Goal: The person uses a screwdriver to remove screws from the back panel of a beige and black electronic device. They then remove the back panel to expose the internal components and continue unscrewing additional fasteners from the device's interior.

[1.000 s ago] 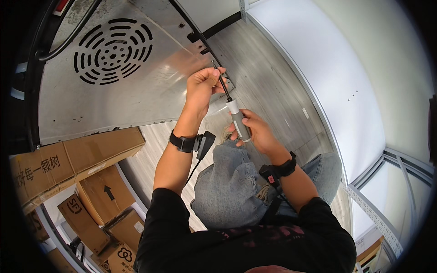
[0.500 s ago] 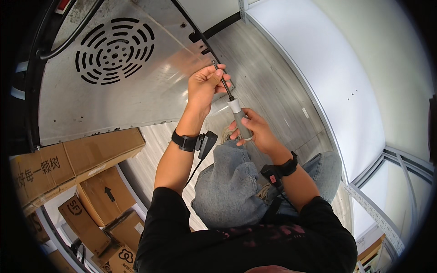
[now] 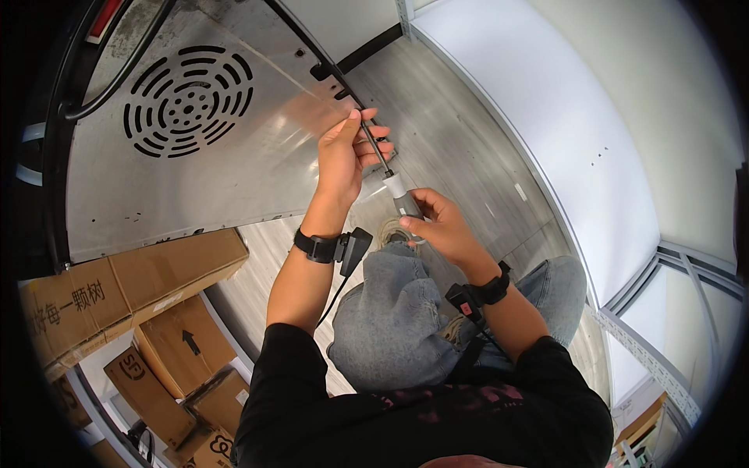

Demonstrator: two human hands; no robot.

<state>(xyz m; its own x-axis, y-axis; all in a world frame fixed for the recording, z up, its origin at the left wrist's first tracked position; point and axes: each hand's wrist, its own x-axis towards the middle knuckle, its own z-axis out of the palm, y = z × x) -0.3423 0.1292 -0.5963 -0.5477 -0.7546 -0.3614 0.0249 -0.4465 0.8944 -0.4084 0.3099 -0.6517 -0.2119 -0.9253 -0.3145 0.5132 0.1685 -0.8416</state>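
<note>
A screwdriver (image 3: 406, 204) with a grey handle and a long dark shaft slants up and to the left in front of me. My right hand (image 3: 438, 223) wraps its fingers and thumb around the handle. Near the tip, my left hand (image 3: 349, 148) has its thumb and fingers about the shaft. The tip lies at the edge of a metal panel (image 3: 257, 168) with round slotted vents; my left fingers partly hide it, so I cannot tell whether it sits in a screw. Dark notches (image 3: 321, 72) show along the panel's edge just above.
Cardboard boxes (image 3: 185, 343) are stacked at the lower left, below the panel. A white curved board (image 3: 546, 117) in a metal frame stands at the right. Grey wood-look floor (image 3: 445, 117) lies between. A black cable (image 3: 129, 70) crosses the panel's upper left.
The panel's notches appear lower and further left. My left thumb has shifted up toward the screwdriver's tip, which now meets the panel's edge. My right hand has turned slightly around the handle.
</note>
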